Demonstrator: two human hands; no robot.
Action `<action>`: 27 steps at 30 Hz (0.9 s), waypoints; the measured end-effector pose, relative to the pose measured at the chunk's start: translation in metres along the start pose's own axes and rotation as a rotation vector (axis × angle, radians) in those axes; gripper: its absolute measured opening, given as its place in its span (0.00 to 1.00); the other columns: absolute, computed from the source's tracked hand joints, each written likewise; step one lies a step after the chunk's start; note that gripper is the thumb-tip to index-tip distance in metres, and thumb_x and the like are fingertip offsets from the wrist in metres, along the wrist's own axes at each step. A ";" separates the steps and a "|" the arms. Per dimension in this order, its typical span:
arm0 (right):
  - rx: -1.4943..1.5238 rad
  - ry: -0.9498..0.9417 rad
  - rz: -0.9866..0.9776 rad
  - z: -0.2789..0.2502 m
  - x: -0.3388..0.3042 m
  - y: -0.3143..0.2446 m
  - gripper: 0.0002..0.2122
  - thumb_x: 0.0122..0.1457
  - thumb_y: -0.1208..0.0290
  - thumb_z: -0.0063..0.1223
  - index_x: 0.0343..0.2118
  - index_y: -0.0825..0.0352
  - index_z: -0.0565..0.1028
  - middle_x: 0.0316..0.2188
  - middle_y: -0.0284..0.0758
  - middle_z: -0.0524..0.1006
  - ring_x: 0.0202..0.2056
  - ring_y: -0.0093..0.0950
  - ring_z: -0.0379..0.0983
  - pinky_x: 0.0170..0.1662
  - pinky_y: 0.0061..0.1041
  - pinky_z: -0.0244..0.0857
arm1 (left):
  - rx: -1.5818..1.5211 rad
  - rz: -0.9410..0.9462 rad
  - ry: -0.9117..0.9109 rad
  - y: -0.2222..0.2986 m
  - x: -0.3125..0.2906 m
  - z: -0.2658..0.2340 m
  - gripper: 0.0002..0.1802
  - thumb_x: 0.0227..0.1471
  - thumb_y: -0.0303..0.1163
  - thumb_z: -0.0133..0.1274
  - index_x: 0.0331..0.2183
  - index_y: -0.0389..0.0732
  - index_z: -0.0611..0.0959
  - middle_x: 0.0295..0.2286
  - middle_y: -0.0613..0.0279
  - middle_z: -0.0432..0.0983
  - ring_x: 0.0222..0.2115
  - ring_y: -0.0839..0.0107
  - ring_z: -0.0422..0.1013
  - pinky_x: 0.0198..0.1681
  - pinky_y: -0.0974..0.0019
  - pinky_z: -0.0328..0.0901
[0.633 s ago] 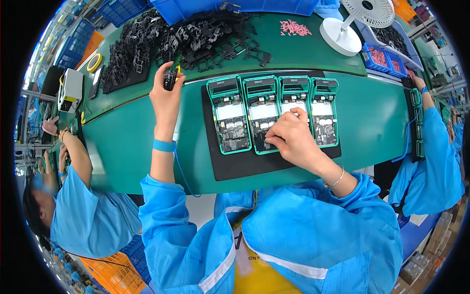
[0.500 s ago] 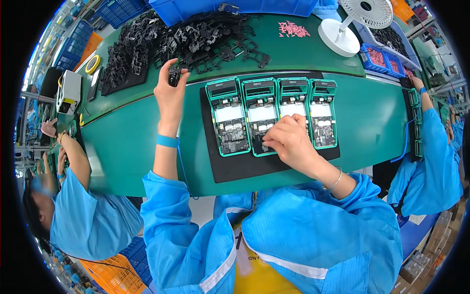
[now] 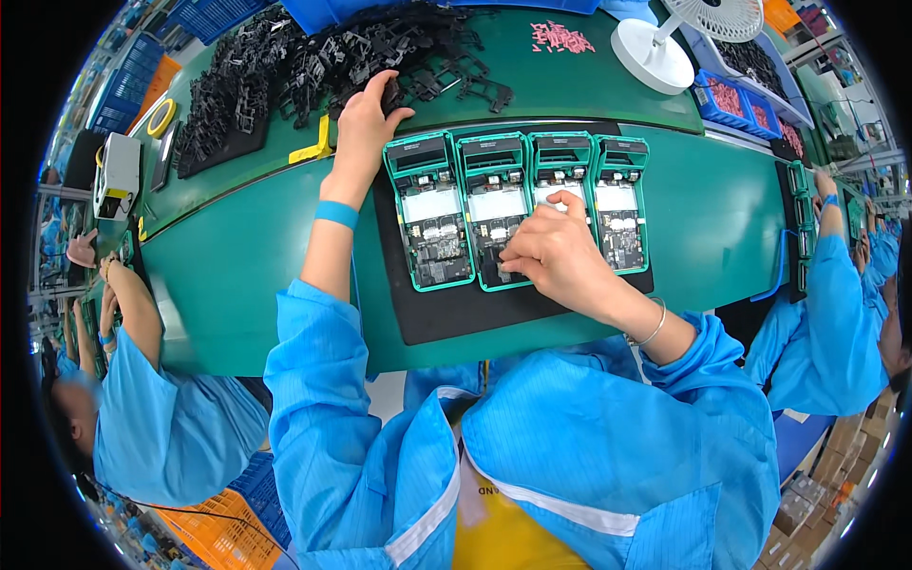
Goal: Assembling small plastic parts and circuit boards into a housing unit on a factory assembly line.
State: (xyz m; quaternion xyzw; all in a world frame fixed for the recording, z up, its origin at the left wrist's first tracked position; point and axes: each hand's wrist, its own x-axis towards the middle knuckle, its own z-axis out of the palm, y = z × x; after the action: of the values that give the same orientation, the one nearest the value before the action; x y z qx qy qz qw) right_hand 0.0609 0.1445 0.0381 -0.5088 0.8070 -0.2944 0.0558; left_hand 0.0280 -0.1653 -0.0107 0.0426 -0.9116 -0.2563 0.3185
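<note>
Several green-framed device housings [image 3: 468, 209] with exposed circuit boards stand in a row on a black mat [image 3: 427, 323]. My right hand [image 3: 560, 252] is closed in a pinch at the lower part of the second housing from the left. A small dark piece shows under its fingertips, too hidden to name. My left hand [image 3: 366, 128] is raised at the near edge of a heap of black plastic brackets [image 3: 351, 52]. Its thumb and forefinger curve around a black plastic part [image 3: 389, 95], which blends into the heap behind.
A yellow angled piece [image 3: 312, 147] lies by the ledge left of my left hand. Pink parts [image 3: 562, 38], a white fan [image 3: 655, 57] and blue bins [image 3: 730, 99] stand along the back. Co-workers in blue sit on both sides [image 3: 180, 408] [image 3: 826, 313].
My left hand has moved up and right, from in front of the ledge to the bracket heap. The yellow piece has come into sight. My right hand stays pinched at the same housing.
</note>
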 end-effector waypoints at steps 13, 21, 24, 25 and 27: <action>-0.176 0.455 -0.219 -0.033 0.072 0.023 0.07 0.47 0.71 0.61 0.27 0.64 0.75 0.28 0.32 0.76 0.31 0.34 0.72 0.35 0.33 0.66 | 0.023 0.056 -0.069 0.006 0.014 0.002 0.32 0.39 0.31 0.66 0.48 0.46 0.74 0.29 0.48 0.74 0.33 0.49 0.72 0.37 0.54 0.68; -0.706 -0.040 -0.207 -0.004 0.181 0.087 0.05 0.48 0.70 0.50 0.21 0.61 0.77 0.20 0.38 0.79 0.25 0.36 0.79 0.25 0.36 0.71 | 0.049 0.095 -0.090 -0.009 0.004 0.010 0.30 0.40 0.26 0.63 0.48 0.48 0.74 0.26 0.46 0.72 0.30 0.44 0.70 0.33 0.50 0.67; -0.752 -0.089 -0.392 -0.007 0.183 0.083 0.03 0.46 0.71 0.53 0.20 0.62 0.75 0.17 0.35 0.77 0.23 0.34 0.78 0.23 0.33 0.69 | -0.010 0.040 -0.071 0.006 0.003 0.000 0.27 0.42 0.25 0.60 0.47 0.46 0.75 0.29 0.46 0.74 0.32 0.46 0.72 0.36 0.52 0.67; -0.751 -0.090 -0.442 -0.008 0.182 0.084 0.02 0.46 0.71 0.53 0.21 0.63 0.74 0.16 0.35 0.76 0.23 0.34 0.78 0.22 0.33 0.69 | -0.070 -0.025 -0.078 0.010 0.004 -0.002 0.25 0.43 0.25 0.59 0.47 0.45 0.75 0.33 0.45 0.75 0.35 0.48 0.73 0.39 0.54 0.68; -0.759 -0.026 -0.423 -0.017 0.179 0.083 0.04 0.46 0.71 0.53 0.24 0.64 0.73 0.16 0.35 0.75 0.22 0.34 0.77 0.21 0.32 0.68 | -0.146 -0.117 -0.042 0.015 0.005 -0.004 0.24 0.44 0.25 0.59 0.47 0.45 0.75 0.35 0.44 0.76 0.37 0.49 0.74 0.40 0.56 0.68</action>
State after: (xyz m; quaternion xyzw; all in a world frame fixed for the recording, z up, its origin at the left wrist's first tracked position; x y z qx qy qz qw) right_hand -0.0968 0.0241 0.0453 -0.6510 0.7353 0.0247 -0.1868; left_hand 0.0275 -0.1552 0.0028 0.0671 -0.8929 -0.3410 0.2863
